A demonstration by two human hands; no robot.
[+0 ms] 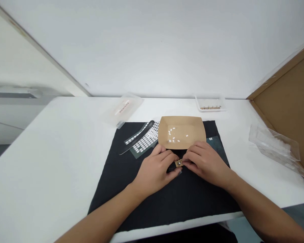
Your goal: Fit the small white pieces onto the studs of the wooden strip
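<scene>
Both hands meet over a black cloth mat (147, 199) on the white table. My left hand (155, 170) and my right hand (205, 162) pinch a small tan piece with a metal stud (178, 163) between their fingertips. Just behind them stands a brown paper tray (164, 130) holding several small white bits (174, 135). To the left of the tray lie sheets of white oval stickers (145, 141) and a dark slim tool (138, 140).
A clear plastic bag with a red label (123, 109) lies at the back left. A small clear tray with brown pieces (210, 104) sits at the back right. Clear plastic packaging (276, 146) lies at the right, beside a brown cardboard wall (291, 104).
</scene>
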